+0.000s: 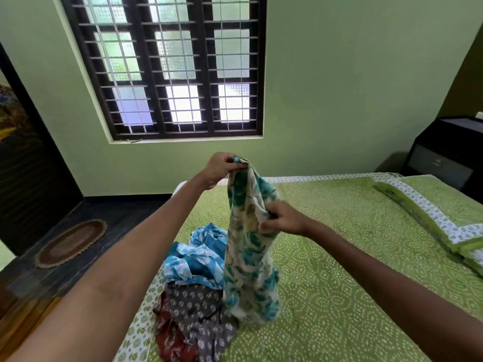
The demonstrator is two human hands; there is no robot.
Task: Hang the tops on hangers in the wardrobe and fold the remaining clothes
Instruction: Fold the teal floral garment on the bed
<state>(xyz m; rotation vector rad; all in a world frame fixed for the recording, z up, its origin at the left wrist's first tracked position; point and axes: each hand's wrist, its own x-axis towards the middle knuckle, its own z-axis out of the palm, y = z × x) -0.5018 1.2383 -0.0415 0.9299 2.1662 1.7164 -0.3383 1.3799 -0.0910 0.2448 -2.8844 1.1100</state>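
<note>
Above the bed [339, 257], my left hand [222, 169] pinches the floral garment [248, 257] by its top; it hangs straight down, my right hand [283, 218] gripping its side midway.

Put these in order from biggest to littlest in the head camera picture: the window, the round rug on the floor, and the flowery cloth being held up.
1. window, biggest by far
2. flowery cloth, though it hangs close to the camera
3. round rug, littlest, but it lies farther off
</note>
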